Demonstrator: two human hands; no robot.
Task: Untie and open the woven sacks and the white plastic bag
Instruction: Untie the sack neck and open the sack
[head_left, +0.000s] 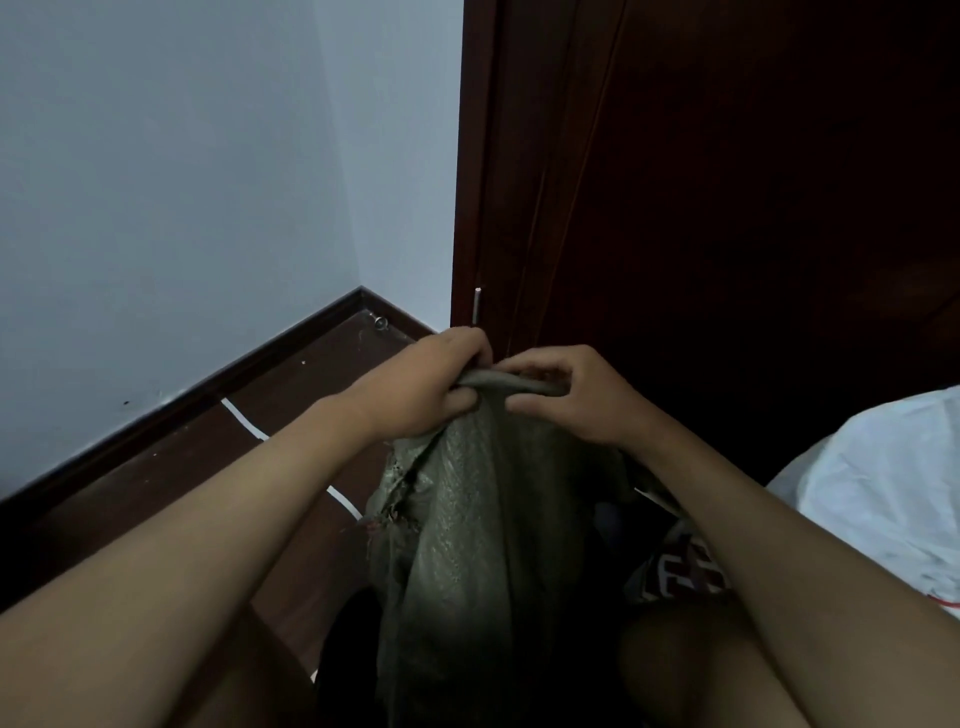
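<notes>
Between my forearms the woven sack (467, 545) rises toward the door frame (478, 208); my left hand (415, 389) and right hand (576, 400) both pinch its twisted neck (511, 383), lying crosswise.

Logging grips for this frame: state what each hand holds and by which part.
Both hands hold the woven sack by its twisted, gathered neck: left hand at the left of the twist, right hand pinching its right end.
</notes>
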